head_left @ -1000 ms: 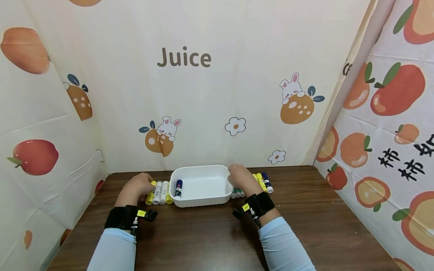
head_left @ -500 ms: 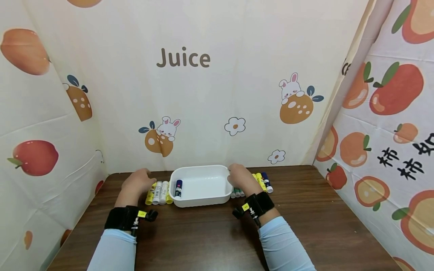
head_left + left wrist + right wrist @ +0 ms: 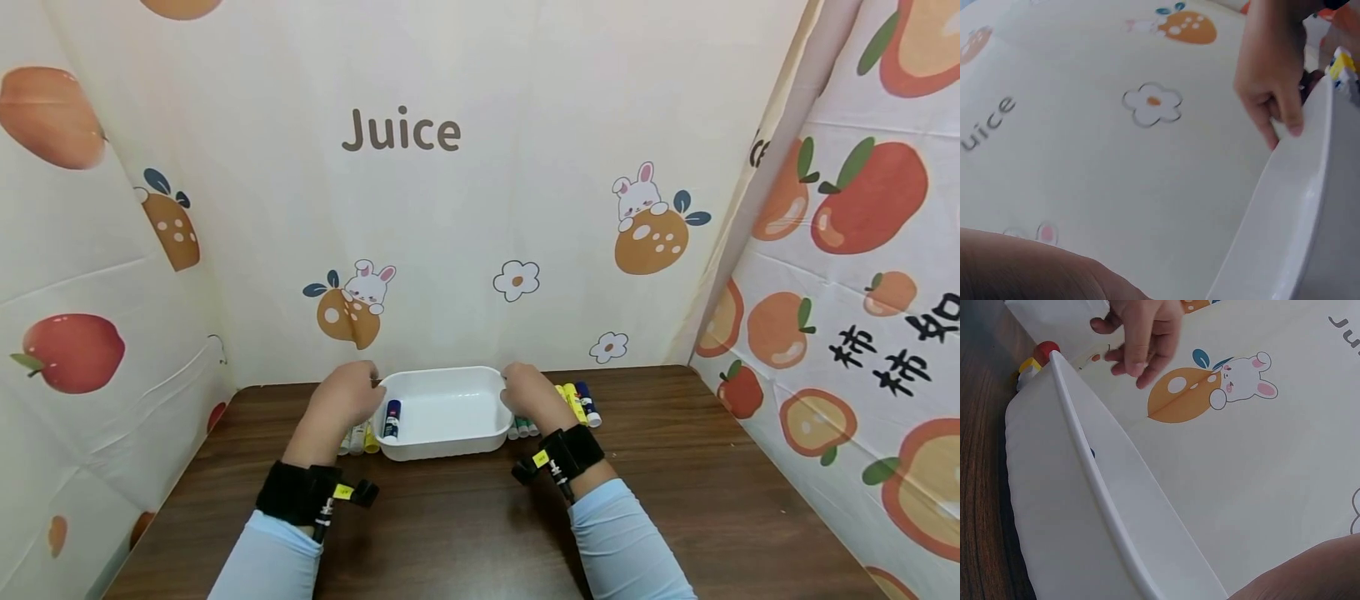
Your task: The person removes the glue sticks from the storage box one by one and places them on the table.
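A white rectangular tray (image 3: 450,408) stands at the table's back edge. My right hand (image 3: 532,393) pinches its right end; in the left wrist view, that hand's (image 3: 1275,78) thumb lies inside the rim. My left hand (image 3: 345,400) is by the tray's left end. The right wrist view shows this left hand (image 3: 1147,340) just above the rim, fingers loosely bent, nothing held. A small dark-blue tube (image 3: 392,419), like a glue stick, lies inside the tray at the left. My left hand partly covers several white and yellow tubes (image 3: 357,437) beside the tray.
Right of the tray lie several more tubes, among them green-ended ones (image 3: 523,427), a yellow one (image 3: 576,403) and a dark-blue one (image 3: 588,404). A fruit-printed cloth (image 3: 450,250) hangs behind the brown wooden table (image 3: 450,525) and along both sides.
My left hand has left the tubes on the left and moved right to the tray's left end. My right hand and the tray have stayed in place.
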Demonstrator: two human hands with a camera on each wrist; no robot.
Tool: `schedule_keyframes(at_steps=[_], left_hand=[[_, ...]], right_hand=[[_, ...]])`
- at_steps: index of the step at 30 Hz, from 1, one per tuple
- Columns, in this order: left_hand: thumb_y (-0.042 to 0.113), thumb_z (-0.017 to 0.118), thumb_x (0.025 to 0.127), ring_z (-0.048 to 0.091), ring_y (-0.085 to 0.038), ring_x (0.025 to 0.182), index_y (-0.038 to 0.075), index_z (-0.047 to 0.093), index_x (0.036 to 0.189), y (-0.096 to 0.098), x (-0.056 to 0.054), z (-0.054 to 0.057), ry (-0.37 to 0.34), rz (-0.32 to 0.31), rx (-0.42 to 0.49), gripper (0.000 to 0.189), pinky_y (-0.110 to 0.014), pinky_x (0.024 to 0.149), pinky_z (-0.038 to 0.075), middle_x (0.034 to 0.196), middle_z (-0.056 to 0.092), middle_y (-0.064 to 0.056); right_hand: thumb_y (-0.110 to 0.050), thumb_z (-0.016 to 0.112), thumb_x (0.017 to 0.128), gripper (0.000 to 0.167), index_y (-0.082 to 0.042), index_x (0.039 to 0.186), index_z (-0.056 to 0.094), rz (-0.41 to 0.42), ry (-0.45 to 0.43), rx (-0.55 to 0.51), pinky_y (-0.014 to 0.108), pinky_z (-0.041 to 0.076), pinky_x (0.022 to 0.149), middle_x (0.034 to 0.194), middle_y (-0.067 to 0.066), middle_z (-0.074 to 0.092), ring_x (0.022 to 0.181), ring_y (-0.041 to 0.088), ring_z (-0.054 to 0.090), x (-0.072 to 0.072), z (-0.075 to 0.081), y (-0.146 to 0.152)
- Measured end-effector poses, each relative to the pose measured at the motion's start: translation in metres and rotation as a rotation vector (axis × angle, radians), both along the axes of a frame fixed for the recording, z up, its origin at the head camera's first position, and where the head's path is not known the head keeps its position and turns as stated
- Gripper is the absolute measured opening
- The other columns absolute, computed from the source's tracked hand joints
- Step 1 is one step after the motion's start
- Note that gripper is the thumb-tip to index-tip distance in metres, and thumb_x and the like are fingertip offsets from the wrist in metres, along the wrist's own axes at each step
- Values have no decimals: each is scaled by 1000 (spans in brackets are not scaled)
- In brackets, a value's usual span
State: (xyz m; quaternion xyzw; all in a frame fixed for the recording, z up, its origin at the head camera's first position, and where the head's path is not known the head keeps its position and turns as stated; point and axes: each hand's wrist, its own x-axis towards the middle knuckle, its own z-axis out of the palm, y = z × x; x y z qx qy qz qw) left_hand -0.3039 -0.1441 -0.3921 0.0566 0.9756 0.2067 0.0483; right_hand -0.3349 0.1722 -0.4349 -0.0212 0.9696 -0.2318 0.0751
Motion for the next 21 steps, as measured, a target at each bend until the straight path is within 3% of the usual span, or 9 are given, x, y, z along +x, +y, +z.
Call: schedule_keyframes(at_steps=[5,10,14,18,21], left_hand=[[17,67,107,69,-32,92,-7,76,123,29,0,-7,19,-27,-65,30,-50,85,64,114,78,-21],[10,65,104,66,-29,86,-4,78,118,50,-8,-21,-63,-33,-110,23,-42,76,59,107,77,-16],[4,66,101,67,-29,82,-3,79,118,57,-14,-31,-100,-25,-139,23,-38,67,55,105,78,-15],[-1,66,101,67,-28,80,-4,80,113,59,-19,-36,-59,-17,-161,19,-38,65,57,104,80,-17],[-5,66,101,68,-28,82,-6,80,114,59,-21,-38,-35,-13,-155,19,-40,70,61,108,81,-20]], right_hand=[[-6,68,108,35,4,141,73,-1,-6,10,48,66,98,128,20,79,97,28,72,-1,0,-1],[-5,67,108,33,5,139,74,-4,-14,8,47,66,95,126,20,80,96,28,72,0,-1,-1],[-4,67,107,31,5,136,75,-6,-15,-1,45,66,90,121,20,80,93,29,72,0,-1,-1],[-4,66,108,31,5,136,75,1,-11,2,47,66,94,124,20,80,95,28,72,0,1,-1],[-5,66,108,32,4,138,75,4,-12,8,47,66,97,126,20,80,97,28,72,0,1,-2]])
